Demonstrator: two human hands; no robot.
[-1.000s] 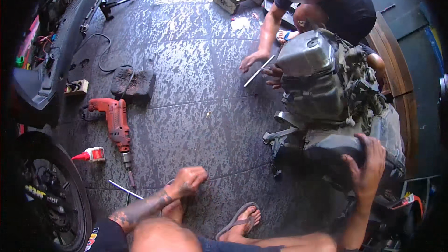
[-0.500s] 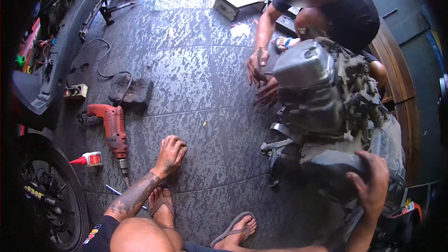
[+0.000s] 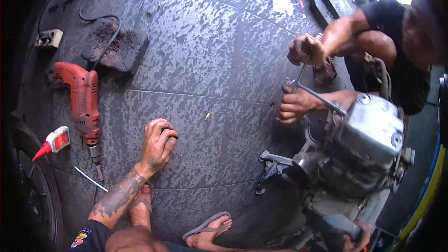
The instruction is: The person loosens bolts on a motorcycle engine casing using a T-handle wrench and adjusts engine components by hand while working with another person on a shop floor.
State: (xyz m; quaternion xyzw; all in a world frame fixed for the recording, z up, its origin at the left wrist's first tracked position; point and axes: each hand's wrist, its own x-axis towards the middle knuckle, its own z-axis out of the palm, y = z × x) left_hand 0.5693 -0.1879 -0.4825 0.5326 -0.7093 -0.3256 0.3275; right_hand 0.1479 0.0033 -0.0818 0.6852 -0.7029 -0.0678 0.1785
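- My left hand (image 3: 157,143): pressed on the dark mottled floor (image 3: 200,56), fingers curled under against the tiles, gripping nothing; the tattooed forearm runs back toward the lower edge of the floor.
- My right hand (image 3: 355,239): only partly visible at the lower right corner, laid against the underside of the engine (image 3: 359,154); whether the fingers grip it, I cannot tell.
- Engine: grey metal block, tilted, standing at the right edge of the floor, its pale cover uppermost.
- Co-worker's hands (image 3: 305,49): one fist wrapped around the upper end of a long metal wrench (image 3: 311,91); the other hand, just below, holds the shaft where it runs down to the top of the engine.
- Red power drill (image 3: 81,100): lying on the floor near its left edge, chuck pointing toward me, well apart from my left hand.
- Small white bottle with a red nozzle (image 3: 53,141): just beside the drill, on its left.
- Thin metal rod (image 3: 90,178): on the floor below the drill.
- Dark pad (image 3: 114,44) and wall-socket block (image 3: 49,38): near the upper left corner, a black cable looping past them.
- My sandalled feet (image 3: 207,228): at the lower edge of the floor.
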